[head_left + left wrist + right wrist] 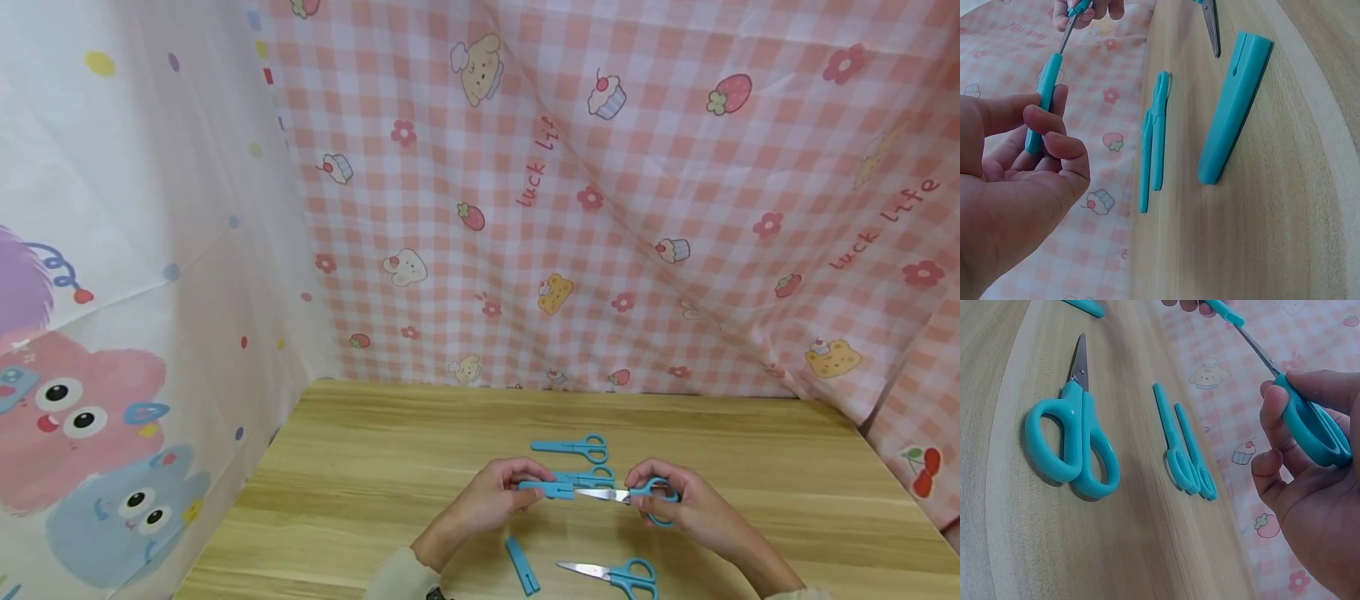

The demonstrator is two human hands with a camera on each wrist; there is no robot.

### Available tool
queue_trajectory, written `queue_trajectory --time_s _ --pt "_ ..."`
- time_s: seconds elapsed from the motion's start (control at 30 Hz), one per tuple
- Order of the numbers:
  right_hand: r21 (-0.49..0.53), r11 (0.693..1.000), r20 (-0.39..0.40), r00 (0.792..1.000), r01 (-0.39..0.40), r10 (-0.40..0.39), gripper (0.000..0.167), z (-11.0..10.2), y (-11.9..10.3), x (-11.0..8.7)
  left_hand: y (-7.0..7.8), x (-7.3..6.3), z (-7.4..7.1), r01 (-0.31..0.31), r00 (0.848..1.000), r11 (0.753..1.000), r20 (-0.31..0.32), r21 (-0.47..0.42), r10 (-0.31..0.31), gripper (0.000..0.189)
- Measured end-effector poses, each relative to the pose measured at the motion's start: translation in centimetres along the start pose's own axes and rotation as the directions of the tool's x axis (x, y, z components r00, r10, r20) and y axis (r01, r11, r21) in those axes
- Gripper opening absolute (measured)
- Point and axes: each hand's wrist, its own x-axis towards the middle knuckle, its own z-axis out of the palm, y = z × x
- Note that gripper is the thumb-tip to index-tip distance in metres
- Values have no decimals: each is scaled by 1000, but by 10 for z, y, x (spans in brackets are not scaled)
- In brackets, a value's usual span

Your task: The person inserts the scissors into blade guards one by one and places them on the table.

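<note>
My left hand pinches a blue plastic blade sheath between thumb and fingers, its slotted open end facing right. Held by its blue handles in my right hand is a pair of scissors. Its closed metal blades point left, their tip right at the sheath's mouth, with most of the blade length showing. Both hands are raised over the wooden table. Nearer the front edge lie a loose blue sheath and a pair of bare-bladed scissors, blades pointing left.
Two sheathed scissors lie behind the hands: a farther pair and a nearer pair, partly covered by the held sheath in the head view. A pink checked cloth hangs behind the table, and a white printed cloth at left.
</note>
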Motion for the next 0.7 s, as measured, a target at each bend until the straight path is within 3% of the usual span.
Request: queue_trajectory --time_s 0.7 --pt "-1 1000 6 1000 10 -10 14 0 1 0 1 -1 -1 -3 1000 1000 6 -16 3 17"
